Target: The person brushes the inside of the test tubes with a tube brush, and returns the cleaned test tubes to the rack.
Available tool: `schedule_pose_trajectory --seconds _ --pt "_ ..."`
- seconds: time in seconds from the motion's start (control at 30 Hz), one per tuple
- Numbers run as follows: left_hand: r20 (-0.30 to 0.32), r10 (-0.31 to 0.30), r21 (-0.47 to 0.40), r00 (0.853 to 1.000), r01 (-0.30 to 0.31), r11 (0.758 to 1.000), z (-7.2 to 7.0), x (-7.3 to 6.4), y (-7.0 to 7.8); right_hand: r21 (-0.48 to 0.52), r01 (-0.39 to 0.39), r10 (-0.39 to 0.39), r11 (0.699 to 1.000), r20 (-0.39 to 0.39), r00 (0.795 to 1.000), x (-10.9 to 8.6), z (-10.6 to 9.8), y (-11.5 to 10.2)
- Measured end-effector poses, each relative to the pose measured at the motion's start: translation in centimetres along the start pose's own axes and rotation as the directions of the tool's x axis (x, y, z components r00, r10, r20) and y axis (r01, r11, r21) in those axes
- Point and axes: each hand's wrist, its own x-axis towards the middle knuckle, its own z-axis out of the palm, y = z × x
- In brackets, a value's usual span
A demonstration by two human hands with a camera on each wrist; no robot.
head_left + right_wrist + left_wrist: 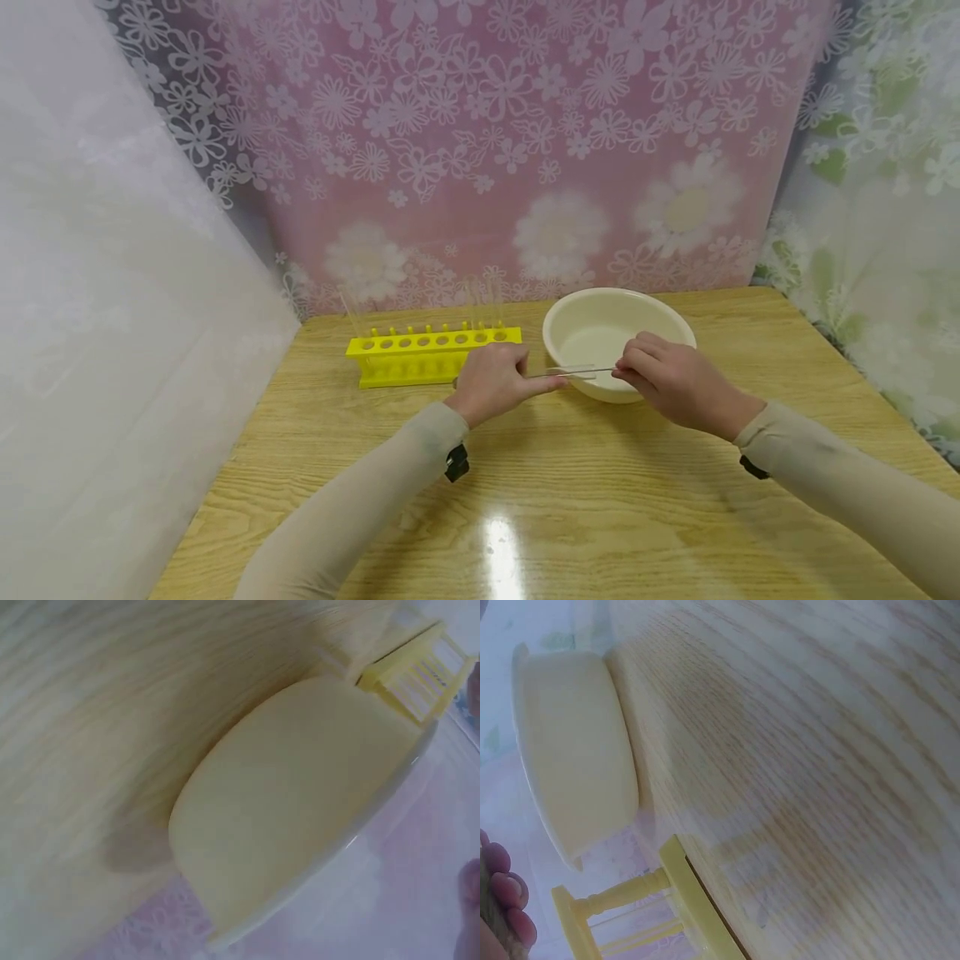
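Note:
My left hand [498, 379] grips a clear test tube [585, 367] lying nearly level over the near rim of a cream basin [555, 354]. A thin metal wire, apparently the handle of a test tube brush [606, 369], runs from the tube to my right hand [671, 379], whose thumb and fingers pinch its end. Brownish bristles [502, 919] show beside the left fingertips in the left wrist view; whether they lie within the tube I cannot tell. The right wrist view catches only a blurred bit of a hand at its edge.
Just left of the basin stands a yellow test tube rack [431, 343]. One clear tube [352, 312] leans in its left end, and a few more tubes [495, 302] stand at its right end. Flowered curtains [480, 167] hang behind the wooden table [420, 533].

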Motion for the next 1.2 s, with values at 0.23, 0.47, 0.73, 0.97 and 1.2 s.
schedule_pose_trajectory --seconds 0.23,0.47,0.73,0.97,1.2 --pt "-0.032 0.034 0.052 0.999 -0.032 0.998 -0.1 -0.1 0.1 0.36 -0.444 0.383 0.821 0.23 0.894 0.3 -0.4 -0.9" --pt "-0.076 0.082 0.092 0.994 -0.075 0.993 0.0 -0.1 0.1 0.513 -0.823 0.579 0.245 0.603 0.549 1.6 -1.3 -1.1" --pt "-0.096 0.097 0.122 0.991 -0.085 0.989 0.3 -0.2 0.1 0.472 -0.845 0.608 0.251 0.603 0.517 1.4 -1.1 -1.0" --pt "-0.051 0.034 0.078 0.998 -0.03 0.997 0.2 -0.2 0.1 0.135 -0.326 0.306 0.936 0.153 0.94 0.0 -0.1 -1.0" --pt "-0.05 0.015 0.074 0.999 -0.011 0.997 0.2 -0.2 0.2 -0.066 0.04 -0.04 0.997 0.006 0.999 -0.1 0.0 -0.4"
